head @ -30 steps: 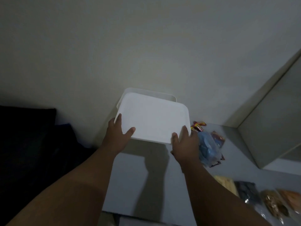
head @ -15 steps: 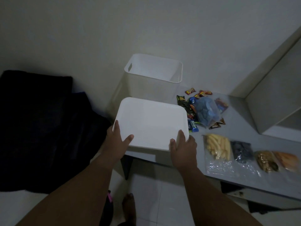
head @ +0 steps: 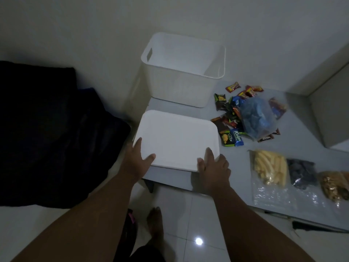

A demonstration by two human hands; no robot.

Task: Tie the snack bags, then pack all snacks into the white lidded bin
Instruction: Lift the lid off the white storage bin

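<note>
Black bedding filled the far left, off the table. Left hand gripped the near-left corner of the lid, thumb on top and one finger along the left edge. The white lid lay top face up with its long axis running left to right, at the front left of the grey table, its near edge sticking out past the table front. Couldn't tell if it rested on the table or hung just above. Behind it the white bin stood upright against the wall, mouth open upward, long side also left to right, handle slot on its left wall. Right hand gripped the lid's near-right corner, thumb and forefinger on top, the other fingers curled round the edge. Just right of the lid sat a pile of small candy packets with a blue plastic bag on top. Nearer the front, in a row: a clear bag of yellow sticks, a bag of dark snacks, a bag of brown snacks, mouths toward the person.
</note>
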